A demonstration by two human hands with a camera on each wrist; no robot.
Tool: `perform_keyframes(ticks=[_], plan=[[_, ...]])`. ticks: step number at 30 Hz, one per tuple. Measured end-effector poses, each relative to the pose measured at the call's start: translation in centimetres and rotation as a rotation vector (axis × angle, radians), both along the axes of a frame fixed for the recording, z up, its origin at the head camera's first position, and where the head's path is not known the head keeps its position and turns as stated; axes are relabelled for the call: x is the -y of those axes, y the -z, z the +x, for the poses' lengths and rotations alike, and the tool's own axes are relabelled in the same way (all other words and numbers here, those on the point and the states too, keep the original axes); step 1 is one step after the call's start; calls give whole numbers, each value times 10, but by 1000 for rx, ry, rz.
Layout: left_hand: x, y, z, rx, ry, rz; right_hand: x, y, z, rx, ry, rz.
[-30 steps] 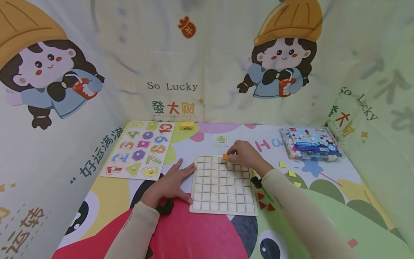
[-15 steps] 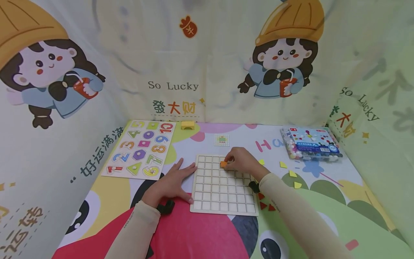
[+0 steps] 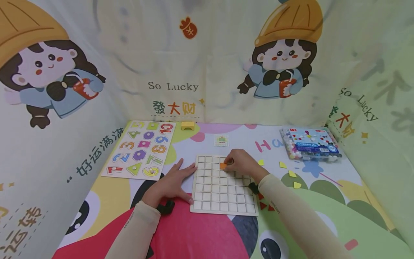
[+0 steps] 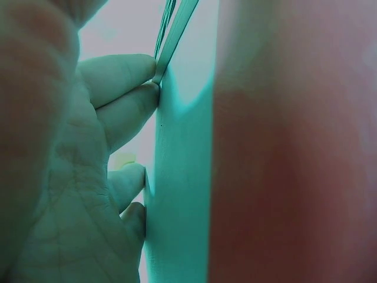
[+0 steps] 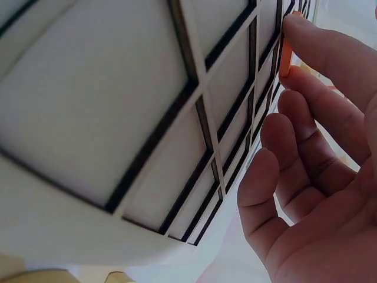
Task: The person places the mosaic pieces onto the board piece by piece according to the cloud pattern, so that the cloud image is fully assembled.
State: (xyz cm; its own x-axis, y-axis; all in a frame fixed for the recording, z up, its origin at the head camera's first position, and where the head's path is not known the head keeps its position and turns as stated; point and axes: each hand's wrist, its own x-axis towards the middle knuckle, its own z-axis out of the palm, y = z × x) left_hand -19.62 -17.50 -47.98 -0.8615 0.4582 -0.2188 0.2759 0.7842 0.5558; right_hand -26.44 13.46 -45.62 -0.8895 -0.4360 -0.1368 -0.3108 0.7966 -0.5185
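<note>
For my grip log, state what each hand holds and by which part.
The right hand pinches the orange piece at its right side, between thumb and forefinger. The left hand grips nothing, just touching the grid board along its left edge.

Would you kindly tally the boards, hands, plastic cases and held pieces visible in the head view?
Boards: 2 (grid board, number board)
Hands: 2 (left hand, right hand)
Plastic case: 1
Held orange piece: 1
Total: 6

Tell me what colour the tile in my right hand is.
Orange; the tile shows best in the head view.
</note>
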Motion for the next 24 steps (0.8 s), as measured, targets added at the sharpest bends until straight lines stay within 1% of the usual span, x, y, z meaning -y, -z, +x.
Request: perform_keyframes(ticks=[13,24], plan=[[-1,-1,1,-11,3,-5,0,1,2,8,8,-15],[-1,-2,1,-7,3,-8,-4,0,2,41,44,-101]])
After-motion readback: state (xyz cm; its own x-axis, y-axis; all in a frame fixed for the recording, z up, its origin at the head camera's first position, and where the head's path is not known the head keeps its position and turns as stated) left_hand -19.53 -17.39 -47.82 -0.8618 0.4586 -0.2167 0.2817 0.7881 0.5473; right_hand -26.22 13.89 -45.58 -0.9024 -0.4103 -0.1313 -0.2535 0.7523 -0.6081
